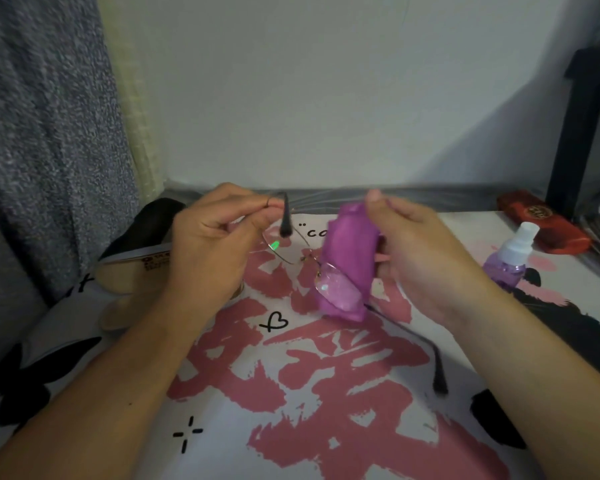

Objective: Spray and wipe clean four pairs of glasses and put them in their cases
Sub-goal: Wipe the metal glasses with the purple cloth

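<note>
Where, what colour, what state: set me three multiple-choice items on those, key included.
1. The spray bottle stands: A. at the table's left edge; B. right of the right hand; C. inside a case.
2. The cloth is: A. purple; B. yellow; C. white.
3. The glasses are: A. shut in a case; B. held off the table; C. lying folded.
Key: B, it stands beyond that hand; A, plainly purple; B, the left hand pinches a temple and the cloth wraps one lens.
</note>
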